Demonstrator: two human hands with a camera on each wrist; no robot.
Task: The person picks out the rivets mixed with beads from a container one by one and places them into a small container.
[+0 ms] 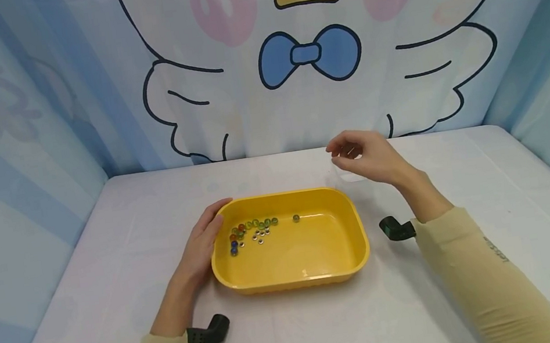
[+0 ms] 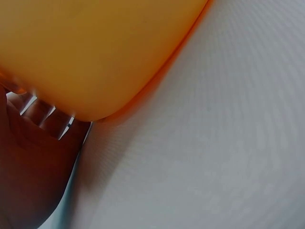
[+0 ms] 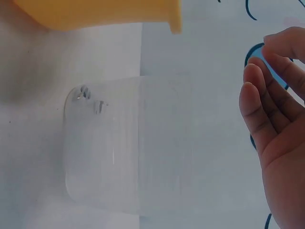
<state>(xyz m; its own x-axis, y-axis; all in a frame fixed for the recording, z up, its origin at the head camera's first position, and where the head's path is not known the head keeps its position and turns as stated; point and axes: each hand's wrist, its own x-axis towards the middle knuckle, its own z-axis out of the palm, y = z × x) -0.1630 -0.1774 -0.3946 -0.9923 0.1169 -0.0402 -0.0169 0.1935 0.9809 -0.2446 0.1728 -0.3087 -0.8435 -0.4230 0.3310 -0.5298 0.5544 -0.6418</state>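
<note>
Yellow rectangular plastic tray with rounded corners (image 1: 318, 256): centre of the frame, on a white-covered table (image 1: 298, 338).

Small round glass marbles, green (image 1: 267, 222), orange-red (image 1: 242, 227) and blue (image 1: 234, 251): most gathered in the tray's upper left, one green one apart, right of the group.

Small white-and-dark round pieces (image 1: 261, 241): among and below the marbles.

Left hand (image 1: 198, 245): left of centre, gripping the tray's left end, thumb at the rim, fingers slightly parted against the outer wall.

Right hand (image 1: 369, 157): upper right of centre, fingers loosely bent, thumb and forefinger apart; whether they hold anything tiny, cannot tell.

Clear plastic straight-sided container (image 3: 107, 157): below the right hand, small pieces inside, their kind unclear.
</note>
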